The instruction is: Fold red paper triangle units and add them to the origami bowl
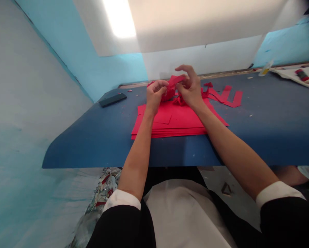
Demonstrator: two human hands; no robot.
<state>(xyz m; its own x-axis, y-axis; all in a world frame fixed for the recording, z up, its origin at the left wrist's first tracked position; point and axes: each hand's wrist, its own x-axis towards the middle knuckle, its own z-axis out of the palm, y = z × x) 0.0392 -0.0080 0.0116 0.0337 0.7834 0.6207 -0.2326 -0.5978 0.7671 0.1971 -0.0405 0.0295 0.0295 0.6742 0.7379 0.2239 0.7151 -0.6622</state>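
Note:
Above a stack of red sheets (185,119), both hands hold a folded red paper piece (173,82). My left hand (156,94) pinches it at its left side with thumb and fingers. On the right side, the thumb and a finger of my right hand (190,86) close on the same piece, while another finger is raised and bent. Crumpled red paper bits (178,100) lie on the stack under the hands. Part of the held piece is hidden by the fingers.
Red strips (226,96) lie right of the stack on the blue table (87,137). A black phone (113,100) rests at the left. At the back right are a small clear bottle (266,68) and a dark red item (302,74) on white paper.

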